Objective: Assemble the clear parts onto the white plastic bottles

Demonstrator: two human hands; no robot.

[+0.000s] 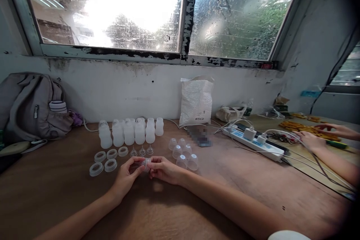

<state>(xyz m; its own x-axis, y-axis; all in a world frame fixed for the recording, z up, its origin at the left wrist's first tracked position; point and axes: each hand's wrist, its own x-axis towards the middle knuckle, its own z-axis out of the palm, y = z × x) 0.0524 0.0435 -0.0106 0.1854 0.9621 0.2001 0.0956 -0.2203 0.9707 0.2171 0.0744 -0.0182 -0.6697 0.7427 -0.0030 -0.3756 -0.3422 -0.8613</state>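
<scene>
My left hand [128, 175] and my right hand [167, 170] meet over the table, with fingers pinched round a small translucent bottle collar [146, 163]. Fingers cover much of it, and whether a teat sits inside is unclear. Just beyond stand clear bottle teats [142, 152], three in a row. Several loose collars [96, 169] lie to the left of my left hand. Behind them, frosted baby bottles [129, 135] stand upright in rows. Clear dome caps [181, 161] are grouped beyond my right wrist.
A grey backpack [36, 105] leans at the left wall. A white bag [196, 101], a phone [204, 143] and a power strip [264, 148] with cables lie at the back and right. Another person's hands [312, 140] are among yellow items [298, 126] at far right.
</scene>
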